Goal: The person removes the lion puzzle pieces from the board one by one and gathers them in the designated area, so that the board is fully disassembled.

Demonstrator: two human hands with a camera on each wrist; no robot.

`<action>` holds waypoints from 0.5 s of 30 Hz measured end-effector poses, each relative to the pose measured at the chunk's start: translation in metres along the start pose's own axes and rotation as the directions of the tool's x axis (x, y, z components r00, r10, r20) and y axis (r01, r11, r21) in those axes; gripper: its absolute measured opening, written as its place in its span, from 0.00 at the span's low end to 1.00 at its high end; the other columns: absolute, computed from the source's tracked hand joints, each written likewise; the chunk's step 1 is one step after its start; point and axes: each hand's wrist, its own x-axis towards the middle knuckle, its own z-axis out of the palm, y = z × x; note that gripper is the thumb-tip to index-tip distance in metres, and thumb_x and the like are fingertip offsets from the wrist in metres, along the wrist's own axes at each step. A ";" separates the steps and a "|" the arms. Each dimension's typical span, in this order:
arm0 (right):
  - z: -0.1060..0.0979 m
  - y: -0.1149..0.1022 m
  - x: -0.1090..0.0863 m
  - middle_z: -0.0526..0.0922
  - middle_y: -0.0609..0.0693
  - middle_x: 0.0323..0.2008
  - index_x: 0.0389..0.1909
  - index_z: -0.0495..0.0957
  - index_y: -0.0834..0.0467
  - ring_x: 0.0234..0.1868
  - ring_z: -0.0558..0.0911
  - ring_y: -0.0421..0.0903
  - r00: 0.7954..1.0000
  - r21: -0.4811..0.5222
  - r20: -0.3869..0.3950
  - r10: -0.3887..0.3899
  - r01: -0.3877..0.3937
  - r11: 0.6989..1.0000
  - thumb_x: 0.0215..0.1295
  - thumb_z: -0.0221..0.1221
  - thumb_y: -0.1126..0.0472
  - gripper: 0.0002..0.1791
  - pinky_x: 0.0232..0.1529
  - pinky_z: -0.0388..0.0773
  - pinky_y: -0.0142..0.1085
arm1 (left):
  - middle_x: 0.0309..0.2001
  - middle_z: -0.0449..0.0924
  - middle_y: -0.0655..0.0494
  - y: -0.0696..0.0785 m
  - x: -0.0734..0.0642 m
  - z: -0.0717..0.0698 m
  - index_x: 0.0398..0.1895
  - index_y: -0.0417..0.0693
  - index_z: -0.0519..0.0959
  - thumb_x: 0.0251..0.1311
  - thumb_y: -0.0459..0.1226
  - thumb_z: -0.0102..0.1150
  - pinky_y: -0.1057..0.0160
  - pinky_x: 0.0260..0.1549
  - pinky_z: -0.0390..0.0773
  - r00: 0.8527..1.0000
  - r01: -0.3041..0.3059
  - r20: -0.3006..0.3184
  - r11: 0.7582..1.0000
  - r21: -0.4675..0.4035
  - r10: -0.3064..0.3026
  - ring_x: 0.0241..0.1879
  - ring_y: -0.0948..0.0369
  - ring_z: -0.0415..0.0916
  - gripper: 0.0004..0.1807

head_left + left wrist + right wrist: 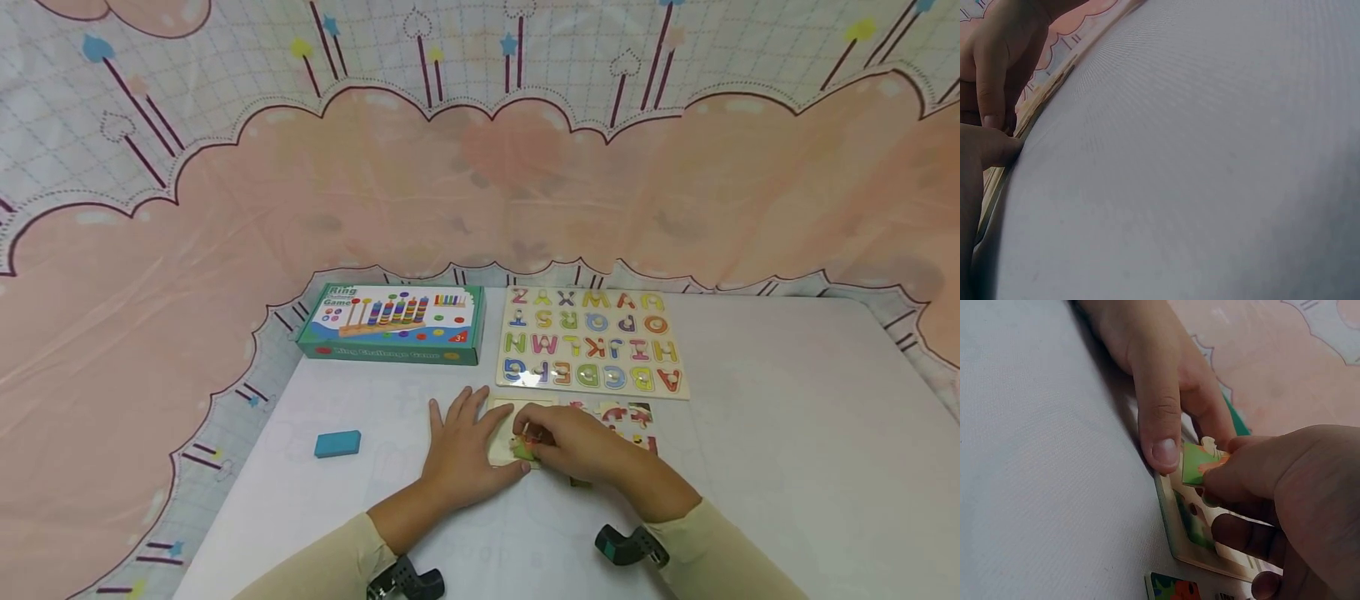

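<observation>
My right hand (573, 442) pinches a green and orange jigsaw piece (1193, 464) between thumb and fingers, just over a pale wooden puzzle tray (501, 452). In the right wrist view, the piece is tilted and shows a pale knob on its upper side. Another green piece (1194, 525) lies inside the tray below it. My left hand (465, 450) rests at the tray's left side with its fingers spread. Its thumb (1161, 434) lies at the near edge of the tray. The right hand covers much of the tray in the head view.
Several picture pieces (641, 413) lie right of the tray, and one more piece (1175, 587) sits at its near right. Behind stand an alphabet board (592, 390) and a green ring game box (390, 354). A blue block (337, 444) lies to the left.
</observation>
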 end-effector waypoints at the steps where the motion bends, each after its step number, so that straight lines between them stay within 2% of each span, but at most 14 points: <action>1: -0.001 0.000 -0.001 0.81 0.36 0.36 0.51 0.78 0.47 0.38 0.79 0.38 1.000 0.009 -0.004 0.001 -0.001 1.000 0.73 0.65 0.66 0.13 0.42 0.79 0.36 | 0.80 0.63 0.46 0.000 0.000 0.000 0.74 0.61 0.77 0.54 0.70 0.65 0.19 0.71 0.38 1.000 -0.001 -0.001 1.000 -0.002 0.001 0.82 0.42 0.51 0.45; 9: -0.008 0.003 -0.011 0.79 0.38 0.33 0.49 0.80 0.49 0.36 0.78 0.39 1.000 0.090 -0.021 -0.018 0.020 0.996 0.71 0.66 0.67 0.12 0.39 0.78 0.34 | 0.80 0.63 0.46 0.001 0.002 0.001 0.74 0.62 0.77 0.53 0.70 0.65 0.19 0.71 0.38 1.000 0.001 -0.003 1.000 0.004 -0.001 0.82 0.42 0.52 0.46; 15: -0.011 0.008 -0.019 0.78 0.40 0.32 0.48 0.81 0.48 0.36 0.77 0.41 0.999 0.131 -0.009 0.032 -0.030 0.991 0.70 0.66 0.67 0.12 0.38 0.76 0.34 | 0.80 0.63 0.45 0.001 0.001 0.000 0.74 0.61 0.77 0.54 0.70 0.66 0.19 0.71 0.38 1.000 0.005 0.002 1.000 0.007 -0.005 0.82 0.42 0.51 0.46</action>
